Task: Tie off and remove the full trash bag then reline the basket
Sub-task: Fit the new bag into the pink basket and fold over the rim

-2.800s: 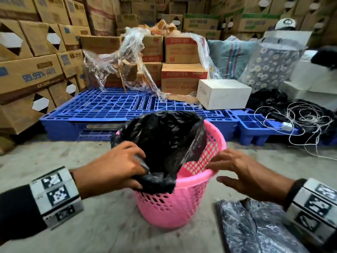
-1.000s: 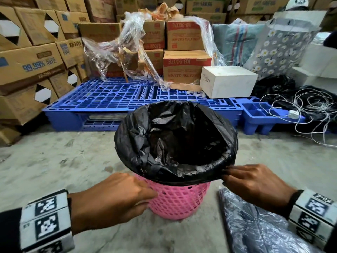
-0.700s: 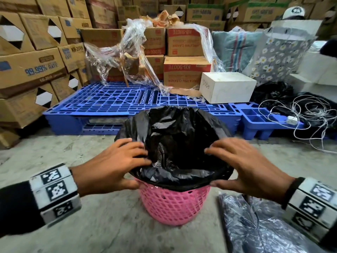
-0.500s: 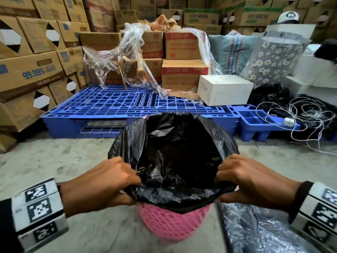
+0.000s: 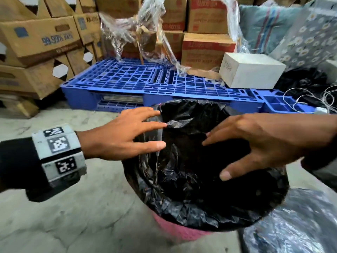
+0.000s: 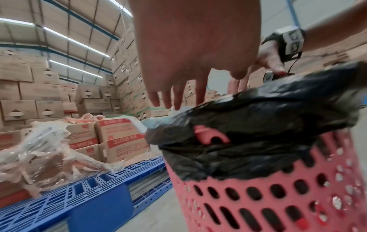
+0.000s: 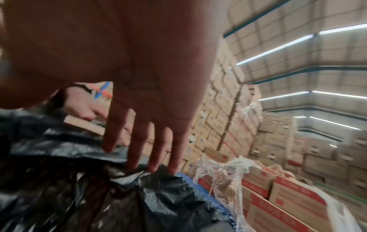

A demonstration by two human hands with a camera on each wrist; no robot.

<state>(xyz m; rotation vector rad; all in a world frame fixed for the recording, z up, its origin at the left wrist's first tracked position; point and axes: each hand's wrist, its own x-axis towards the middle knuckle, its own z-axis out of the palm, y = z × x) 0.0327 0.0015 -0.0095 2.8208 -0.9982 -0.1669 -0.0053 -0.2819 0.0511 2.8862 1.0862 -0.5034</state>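
A black trash bag (image 5: 191, 179) lines the pink perforated basket (image 5: 175, 229), its edge folded down over the rim; the wrist views show the bag (image 6: 268, 125) (image 7: 99, 196) and basket wall (image 6: 278, 196) close up. My left hand (image 5: 138, 132) hovers over the left side of the bag mouth, fingers (image 6: 178, 100) straight and spread, tips near the plastic. My right hand (image 5: 237, 148) reaches over the right side, fingers (image 7: 151, 150) extended, tips brushing the crumpled liner. Neither hand holds anything.
A flat dark plastic bag (image 5: 295, 227) lies on the concrete floor at the right of the basket. A blue pallet (image 5: 155, 83) with cartons (image 5: 206, 48), torn clear wrap (image 5: 138, 28) and a white box (image 5: 251, 72) stands behind. Tangled cord (image 5: 313, 95) lies far right.
Both hands have let go of the liner's rim, which they were gripping half a second ago, and now spread open over the bag mouth. The view has moved closer to the basket.
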